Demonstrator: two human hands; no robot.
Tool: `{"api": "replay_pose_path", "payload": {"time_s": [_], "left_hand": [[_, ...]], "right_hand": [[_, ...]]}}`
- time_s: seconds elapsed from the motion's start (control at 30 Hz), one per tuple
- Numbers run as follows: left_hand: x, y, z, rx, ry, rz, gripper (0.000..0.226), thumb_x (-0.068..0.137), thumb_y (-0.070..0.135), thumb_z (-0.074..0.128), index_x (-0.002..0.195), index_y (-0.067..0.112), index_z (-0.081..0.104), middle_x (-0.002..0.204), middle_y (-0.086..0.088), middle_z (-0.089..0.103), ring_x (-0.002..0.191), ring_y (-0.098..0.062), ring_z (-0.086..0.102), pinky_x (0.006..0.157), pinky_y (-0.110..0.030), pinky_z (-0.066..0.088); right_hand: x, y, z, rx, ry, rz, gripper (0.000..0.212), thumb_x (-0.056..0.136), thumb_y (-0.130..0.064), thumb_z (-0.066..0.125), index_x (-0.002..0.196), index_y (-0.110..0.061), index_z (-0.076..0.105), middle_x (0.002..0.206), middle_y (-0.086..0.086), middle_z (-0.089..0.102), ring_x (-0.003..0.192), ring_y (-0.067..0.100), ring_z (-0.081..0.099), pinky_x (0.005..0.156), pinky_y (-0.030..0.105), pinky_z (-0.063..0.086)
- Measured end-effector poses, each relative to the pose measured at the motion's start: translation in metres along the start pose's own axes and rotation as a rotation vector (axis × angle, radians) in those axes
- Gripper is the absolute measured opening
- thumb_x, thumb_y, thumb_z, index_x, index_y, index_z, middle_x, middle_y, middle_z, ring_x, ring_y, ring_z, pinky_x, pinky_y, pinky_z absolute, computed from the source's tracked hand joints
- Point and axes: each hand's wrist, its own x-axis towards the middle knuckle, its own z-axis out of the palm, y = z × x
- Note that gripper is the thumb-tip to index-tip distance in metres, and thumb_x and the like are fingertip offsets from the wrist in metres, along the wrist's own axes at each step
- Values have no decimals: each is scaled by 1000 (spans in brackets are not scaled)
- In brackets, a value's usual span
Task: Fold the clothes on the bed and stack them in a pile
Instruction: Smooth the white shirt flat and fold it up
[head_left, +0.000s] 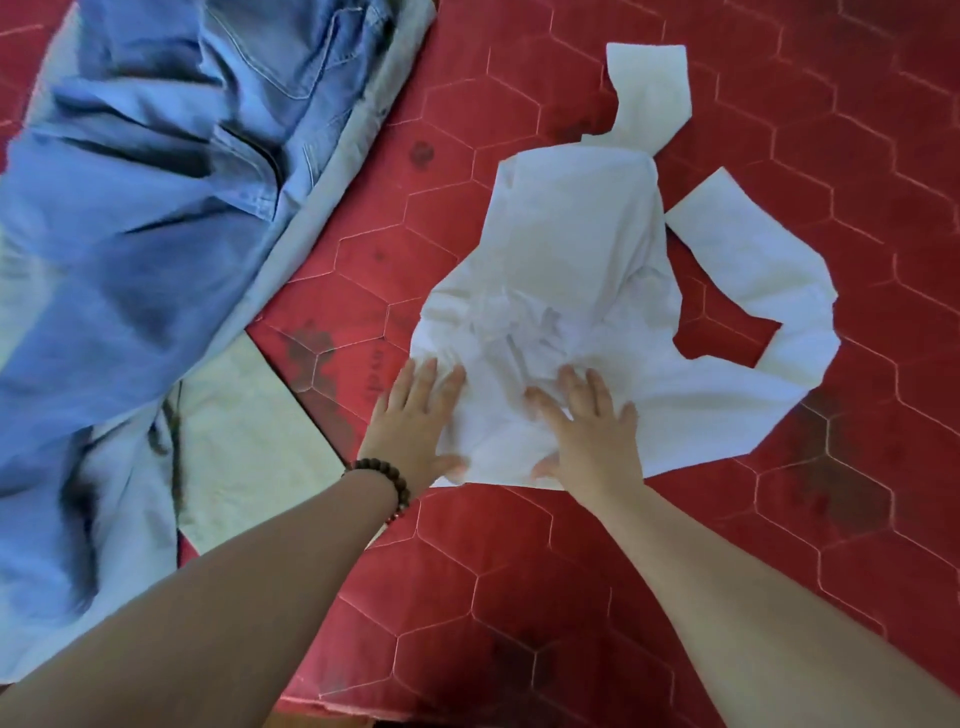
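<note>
A white garment (582, 291) is spread, rumpled, on the red quilted bed surface (727, 545), right of the middle of the view. Its 2 sleeves are flung outward: 1 runs up toward the far edge, the other curves round to the right, with a patch of red left showing inside the loop. The cloth is bunched and creased near its lower middle.

The near hem of the garment is pressed flat by both hands. The left hand (415, 421) is laid at the garment's left edge, fingers straight and together, thumb out along the hem, nothing grasped. The right hand (592, 436) is laid on the cloth just beside it, fingers spread and extended, likewise grasping nothing. A dark beaded bracelet (387, 480) is worn on the left wrist.

Well apart to the left, blue denim clothing (145, 208) is heaped loosely, blurred, over a pale cloth (249, 441).
</note>
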Motion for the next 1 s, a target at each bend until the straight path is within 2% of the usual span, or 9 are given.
{"api": "replay_pose_path", "payload": {"time_s": [0.07,0.13,0.33,0.43,0.57,0.73,0.8,0.93,1.0], "left_hand": [[-5,0,0,-54,76,19,85,86,50,62,153,26,16,154,-4,23,139,-29,20,113,-44,30],[-9,4,-2,-143,105,51,55,92,33,59,142,20,40,137,-2,42,122,-26,37,100,-41,42],[-18,39,-22,-353,43,72,20,102,24,42,98,9,56,94,-3,55,85,-27,57,76,-37,45],[-29,73,-39,-470,58,167,20,100,19,45,82,9,49,74,2,48,73,-23,51,66,-28,35],[-48,129,-78,-627,106,324,20,97,10,49,78,8,46,62,7,41,56,-6,38,55,-19,28],[-97,208,-152,-655,159,511,43,96,6,51,62,23,32,58,6,32,55,-7,32,54,-25,23],[-127,243,-189,-648,174,578,40,96,7,52,62,18,33,59,5,31,56,-7,30,58,-29,21],[-192,308,-268,-644,182,730,32,93,9,53,62,15,46,56,10,38,52,-3,35,55,-27,26],[-226,336,-305,-752,132,771,29,94,23,55,65,21,60,57,11,51,54,-3,46,58,-24,37]], "right_hand": [[-8,3,1,23,104,28,59,86,-45,63,138,-36,37,145,-1,34,132,26,30,98,46,36],[-17,6,3,28,108,49,36,95,-27,53,130,-28,45,129,-3,47,117,23,42,90,37,39],[-54,23,2,387,129,135,8,98,-12,47,98,-16,54,92,-1,57,90,22,52,72,33,40],[-85,34,-7,663,199,189,13,95,-8,53,86,-18,53,82,-1,56,80,22,52,68,32,40],[-139,48,-24,924,294,203,18,96,-8,53,109,-16,62,98,0,65,92,19,61,85,29,48],[-236,59,-64,903,339,65,91,79,-26,78,148,-43,22,140,-29,34,127,-5,36,102,10,29],[-278,56,-95,895,497,45,97,76,-29,81,150,-40,19,143,-20,36,128,-4,34,102,7,27],[-357,66,-173,902,1034,236,26,89,-6,64,115,-10,65,101,-4,66,89,3,56,81,17,45],[-397,79,-215,910,1108,309,13,93,-8,58,85,-15,64,71,-9,56,65,1,46,62,17,37]]}}
